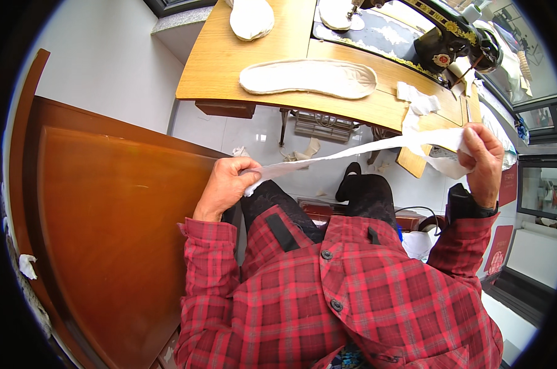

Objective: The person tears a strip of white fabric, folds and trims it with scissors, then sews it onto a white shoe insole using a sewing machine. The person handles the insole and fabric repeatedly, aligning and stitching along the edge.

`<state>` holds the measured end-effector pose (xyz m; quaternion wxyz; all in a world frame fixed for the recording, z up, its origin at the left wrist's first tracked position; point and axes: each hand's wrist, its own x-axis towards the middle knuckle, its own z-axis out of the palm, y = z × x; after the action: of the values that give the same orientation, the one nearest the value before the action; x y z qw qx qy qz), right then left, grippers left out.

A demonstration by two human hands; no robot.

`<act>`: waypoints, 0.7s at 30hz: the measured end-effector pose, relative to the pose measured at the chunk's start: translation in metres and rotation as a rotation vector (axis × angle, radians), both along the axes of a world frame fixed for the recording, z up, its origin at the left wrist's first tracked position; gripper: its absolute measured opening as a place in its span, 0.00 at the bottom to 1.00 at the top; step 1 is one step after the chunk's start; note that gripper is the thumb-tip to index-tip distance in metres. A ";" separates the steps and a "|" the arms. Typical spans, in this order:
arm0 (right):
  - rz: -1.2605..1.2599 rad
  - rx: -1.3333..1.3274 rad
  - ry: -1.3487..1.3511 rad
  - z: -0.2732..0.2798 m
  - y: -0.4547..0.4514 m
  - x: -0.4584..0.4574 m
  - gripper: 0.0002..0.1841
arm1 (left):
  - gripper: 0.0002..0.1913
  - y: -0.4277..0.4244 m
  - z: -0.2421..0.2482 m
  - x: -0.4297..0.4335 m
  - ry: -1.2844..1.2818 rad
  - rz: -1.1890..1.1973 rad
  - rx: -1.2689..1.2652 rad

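A long white cloth strip (338, 153) is stretched between my two hands, above my lap and below the table's edge. My left hand (230, 184) pinches its left end between thumb and fingers. At the right, my right hand (482, 159) grips the other end, and a loose part of the cloth hangs beside it. A white padded insole (308, 77) lies flat near the front edge of the wooden table (204, 69). Crumpled white fabric scraps (418, 99) rest on the table to the right of it.
A black sewing machine (444, 41) stands at the back right, with a white fabric piece (336, 14) under its needle. Another white fabric piece (252, 19) lies back left. A treadle (323, 127) and scraps (306, 151) are below. A brown wooden panel (117, 221) stands at left.
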<state>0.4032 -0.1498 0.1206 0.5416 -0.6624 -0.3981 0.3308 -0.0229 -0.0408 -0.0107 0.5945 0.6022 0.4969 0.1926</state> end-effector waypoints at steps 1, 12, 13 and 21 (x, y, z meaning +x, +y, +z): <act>-0.034 0.032 -0.002 -0.001 -0.003 0.008 0.08 | 0.04 0.000 -0.003 -0.002 -0.014 0.022 0.011; -0.103 -0.005 -1.110 -0.008 0.002 -0.008 0.13 | 0.05 -0.002 0.012 0.007 -0.112 0.084 -0.025; 0.033 0.114 -0.908 -0.013 0.005 -0.031 0.14 | 0.05 -0.004 0.019 0.013 -0.163 0.058 -0.063; 0.901 -0.075 -0.072 -0.056 0.045 -0.170 0.23 | 0.08 -0.019 0.069 0.051 -0.446 -0.168 -0.207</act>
<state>0.2334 -0.1050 0.0648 0.3051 -0.4535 -0.6528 0.5245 0.0281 -0.0596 0.0584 0.7617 0.5200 0.3188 0.2185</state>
